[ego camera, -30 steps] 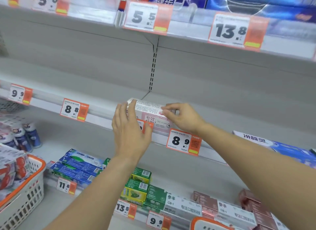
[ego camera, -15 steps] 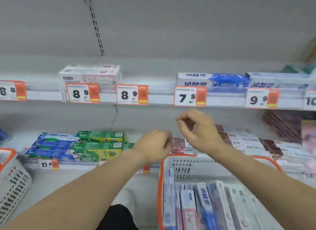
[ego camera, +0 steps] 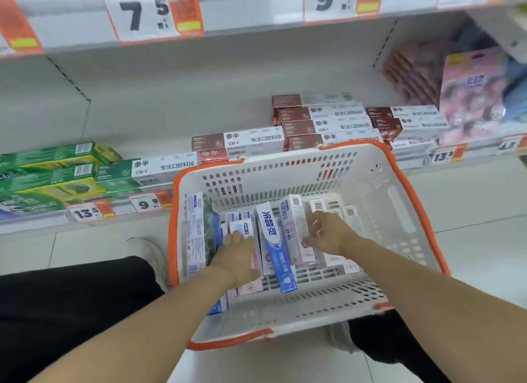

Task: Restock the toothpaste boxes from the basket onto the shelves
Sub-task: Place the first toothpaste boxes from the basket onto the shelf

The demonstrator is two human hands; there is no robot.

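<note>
Now | toothpaste boxes (ego camera: pixel 274 248) lengthwise toward shelf | both hands touching

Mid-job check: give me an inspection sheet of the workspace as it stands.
Surface: pale tiled floor; the basket stands on it before the bottom shelf.
Job's things: toothpaste boxes in the basket, among them a blue-and-white box and a pink box.
Clutter: nothing seen.
Grippers: left hand rests on boxes, fingers straight; right hand reaches onto boxes, grip unclear.
Cables: nothing seen.
Surroundings: green boxes and brown-and-white boxes on the bottom shelf; price tags on the shelf edge above.
</note>
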